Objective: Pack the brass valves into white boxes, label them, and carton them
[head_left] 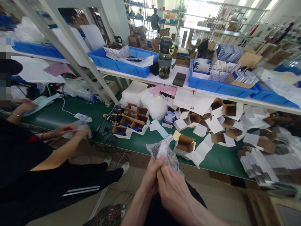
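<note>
Both my hands meet at the near edge of the green bench, closed round a crinkled clear bubble-wrap bag. My left hand pinches it from the left with the thumb on top. My right hand presses in from the right, fingers bent together. Something gold or brown shows faintly through the plastic; its kind is unclear. Just beyond the bag stands an open white carton with a brown inside. A yellow slip and a pale blue paper strip lie beside it.
Open small boxes crowd the bench's right, flattened cartons nearer. Left are boxes with blue contents and black cables. Blue trays, a dark bottle and a phone stand on the shelf. A co-worker handles plastic.
</note>
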Tool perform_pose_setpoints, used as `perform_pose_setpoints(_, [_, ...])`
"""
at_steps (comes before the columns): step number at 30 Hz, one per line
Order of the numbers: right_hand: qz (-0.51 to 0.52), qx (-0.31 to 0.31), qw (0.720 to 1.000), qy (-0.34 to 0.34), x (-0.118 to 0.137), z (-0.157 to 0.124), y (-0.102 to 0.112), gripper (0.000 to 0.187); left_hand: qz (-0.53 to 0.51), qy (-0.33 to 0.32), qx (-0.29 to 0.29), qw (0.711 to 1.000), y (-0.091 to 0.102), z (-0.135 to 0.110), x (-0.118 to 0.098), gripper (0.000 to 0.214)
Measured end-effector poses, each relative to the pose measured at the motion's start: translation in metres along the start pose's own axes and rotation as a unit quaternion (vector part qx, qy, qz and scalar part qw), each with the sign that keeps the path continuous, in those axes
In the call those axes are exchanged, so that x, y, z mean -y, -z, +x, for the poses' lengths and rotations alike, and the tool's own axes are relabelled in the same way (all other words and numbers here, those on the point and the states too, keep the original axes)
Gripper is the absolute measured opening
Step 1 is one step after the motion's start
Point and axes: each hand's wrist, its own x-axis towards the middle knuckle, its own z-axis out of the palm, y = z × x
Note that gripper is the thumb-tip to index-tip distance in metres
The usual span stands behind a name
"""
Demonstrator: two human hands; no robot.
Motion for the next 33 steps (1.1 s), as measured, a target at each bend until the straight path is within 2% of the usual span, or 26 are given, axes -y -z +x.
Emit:
perform_pose_setpoints(2, [0.107,0.0,0.994,0.008,0.001,-0.011,0.01,0.056,0.004,0.001,-0.008,1.0,-0.003,0.002,-0.007,0.06])
perform_pose_setpoints(3, [0.167,-0.01,0.986,-0.011,-0.001,-0.018,0.015,0.055,-0.003,0.005,-0.018,1.0,-0.004,0.003,-0.012,0.06])
perform_pose_setpoints(5, [0.28,-0.043,0.954,-0.094,-0.007,-0.03,0.024,0.047,-0.013,0.005,-0.043,0.999,-0.006,0.004,-0.023,0.061])
perform_pose_setpoints(7, [0.378,-0.069,0.901,-0.202,-0.015,-0.036,0.027,0.027,-0.006,-0.028,-0.06,0.998,-0.008,0.004,-0.031,0.062])
perform_pose_setpoints(8, [0.428,-0.067,0.867,-0.246,-0.018,-0.035,0.027,0.024,0.005,-0.054,-0.063,0.997,-0.009,0.003,-0.033,0.063])
perform_pose_setpoints(10, [0.538,-0.03,0.787,-0.301,-0.022,-0.027,0.023,0.039,0.033,-0.102,-0.052,0.993,-0.01,-0.001,-0.032,0.068])
perform_pose_setpoints(13, [0.702,0.055,0.626,-0.336,-0.024,-0.009,0.015,0.072,0.082,-0.138,-0.02,0.987,-0.007,-0.01,-0.022,0.076])
perform_pose_setpoints(15, [0.781,0.094,0.52,-0.333,-0.024,-0.002,0.012,0.084,0.129,-0.142,-0.002,0.981,-0.003,-0.017,-0.014,0.073])
perform_pose_setpoints(16, [0.806,0.095,0.483,-0.328,-0.024,-0.001,0.011,0.083,0.158,-0.136,0.014,0.978,-0.002,-0.02,-0.011,0.071])
perform_pose_setpoints(17, [0.822,0.083,0.462,-0.324,-0.025,0.0,0.011,0.077,0.188,-0.132,0.035,0.973,-0.001,-0.024,-0.009,0.07])
perform_pose_setpoints(18, [0.826,0.061,0.458,-0.324,-0.026,0.0,0.011,0.068,0.219,-0.137,0.056,0.964,-0.001,-0.027,-0.009,0.072])
perform_pose_setpoints(19, [0.82,0.034,0.468,-0.327,-0.027,0.0,0.012,0.059,0.254,-0.152,0.074,0.952,-0.002,-0.03,-0.01,0.077])
perform_pose_setpoints(21, [0.79,-0.006,0.51,-0.339,-0.031,0.001,0.016,0.049,0.319,-0.207,0.08,0.921,-0.009,-0.034,-0.014,0.089])
perform_pose_setpoints(23, [0.763,-0.029,0.544,-0.349,-0.034,0.002,0.021,0.047,0.338,-0.235,0.06,0.909,-0.018,-0.036,-0.018,0.094])
perform_pose_setpoints(27, [0.755,-0.048,0.572,-0.316,-0.038,0.0,0.031,0.067,0.27,-0.159,0.069,0.947,-0.024,-0.034,-0.015,0.113])
perform_pose_setpoints(28, [0.751,-0.041,0.588,-0.298,-0.039,-0.002,0.033,0.077,0.265,-0.131,0.085,0.951,-0.022,-0.033,-0.013,0.111])
perform_pose_setpoints(30, [0.743,-0.015,0.617,-0.261,-0.042,-0.009,0.035,0.1,0.268,-0.083,0.115,0.953,-0.016,-0.03,-0.009,0.092])
perform_pose_setpoints(32, [0.739,0.002,0.627,-0.246,-0.047,-0.017,0.037,0.115,0.271,-0.07,0.127,0.952,-0.009,-0.026,-0.006,0.076])
perform_pose_setpoints(33, [0.733,0.002,0.632,-0.251,-0.049,-0.02,0.038,0.116,0.277,-0.074,0.13,0.949,-0.007,-0.023,-0.004,0.073])
